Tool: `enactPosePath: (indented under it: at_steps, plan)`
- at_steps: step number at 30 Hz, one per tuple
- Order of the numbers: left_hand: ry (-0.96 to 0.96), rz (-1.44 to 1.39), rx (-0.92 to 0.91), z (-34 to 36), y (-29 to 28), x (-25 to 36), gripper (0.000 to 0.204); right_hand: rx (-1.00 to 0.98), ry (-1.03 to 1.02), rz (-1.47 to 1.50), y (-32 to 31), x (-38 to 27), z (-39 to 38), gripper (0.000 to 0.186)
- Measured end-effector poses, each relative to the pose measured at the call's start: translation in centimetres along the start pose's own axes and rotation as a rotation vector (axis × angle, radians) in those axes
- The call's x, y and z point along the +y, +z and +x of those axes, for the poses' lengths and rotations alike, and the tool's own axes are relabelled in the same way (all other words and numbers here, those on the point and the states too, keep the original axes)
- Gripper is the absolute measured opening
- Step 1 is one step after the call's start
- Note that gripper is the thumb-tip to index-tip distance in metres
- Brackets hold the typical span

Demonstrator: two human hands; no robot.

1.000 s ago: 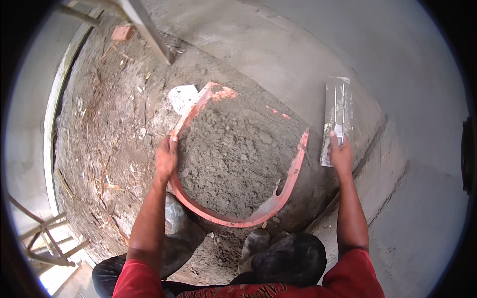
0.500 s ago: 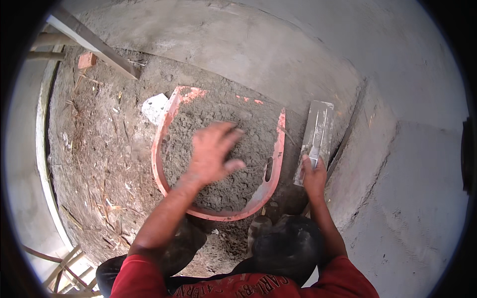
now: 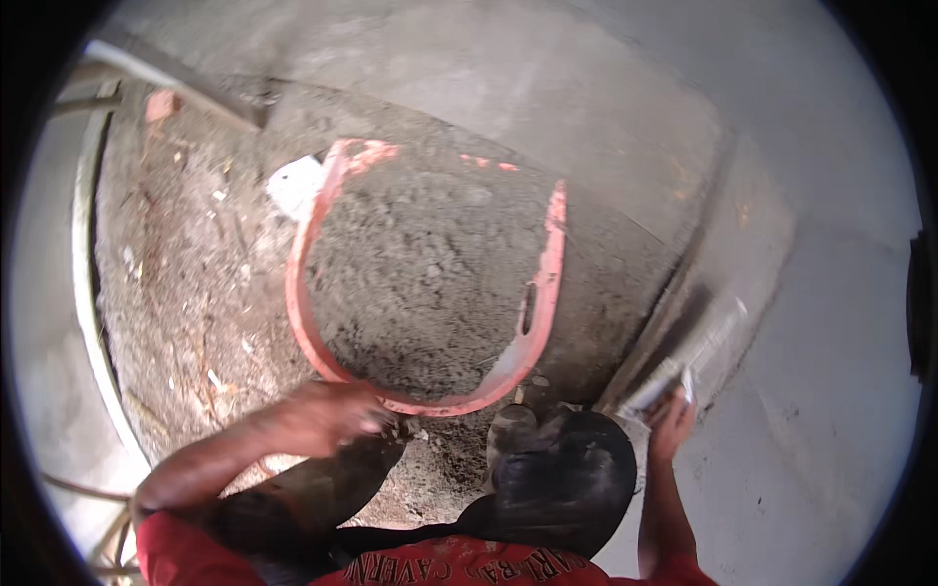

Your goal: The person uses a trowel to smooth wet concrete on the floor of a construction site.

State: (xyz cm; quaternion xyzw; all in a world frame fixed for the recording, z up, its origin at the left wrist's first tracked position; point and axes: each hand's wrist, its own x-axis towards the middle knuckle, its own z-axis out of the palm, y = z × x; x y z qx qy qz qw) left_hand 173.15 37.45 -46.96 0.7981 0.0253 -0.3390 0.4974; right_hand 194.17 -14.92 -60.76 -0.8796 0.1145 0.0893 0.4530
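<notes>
A pink U-shaped tub (image 3: 301, 303) full of grey wet mortar (image 3: 420, 264) lies before me. Its side walls and near rim stand out, while mortar covers most of the far edge. My right hand (image 3: 670, 424) is closed round the handle of a plastering trowel (image 3: 718, 337), whose long metal blade is tilted beside the wall base on the right. Just outside the tub's near left rim, over my left knee, is my left hand (image 3: 337, 418). Motion smears its fingers, so I cannot make out whether they hold anything.
A white piece (image 3: 295, 188) rests against the tub's left side. At the far left, a piece of brick (image 3: 161, 104) lies near a slanting beam (image 3: 186, 83). Grey walls (image 3: 811, 391) rise on the right; debris is scattered over the left ground. My knees (image 3: 562, 474) are close to the tub.
My left hand has moved from over the mortar back toward me, outside the rim. My right hand has carried the trowel right and nearer me, turning its blade toward the wall.
</notes>
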Motion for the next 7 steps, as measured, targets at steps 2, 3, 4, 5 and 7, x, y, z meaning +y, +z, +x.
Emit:
enactPosePath:
  at_steps: [2,3,4,5,7]
  plan:
    - [-0.363,-0.34,0.188,-5.3,-2.6,-2.8,0.02,0.044,-0.065,-0.292,-5.8,6.4,0.1,0.035]
    - [-0.477,-0.666,0.347,-7.4,-3.6,-4.1,0.021,0.071,-0.045,-0.392,-6.5,7.5,0.1,0.037]
    - [-0.485,-0.483,0.433,-10.7,-3.9,-7.4,0.024,0.041,-0.058,-0.361,-5.1,6.9,0.7,0.037]
    - [-0.666,-0.515,0.509,-13.7,-4.4,-9.2,0.027,0.165,-0.172,-0.626,-4.2,4.6,0.8,0.039]
    - [-0.919,-0.125,0.508,-22.1,-3.1,-18.6,0.03,0.292,-0.305,-0.854,-2.5,0.3,0.8,0.041]
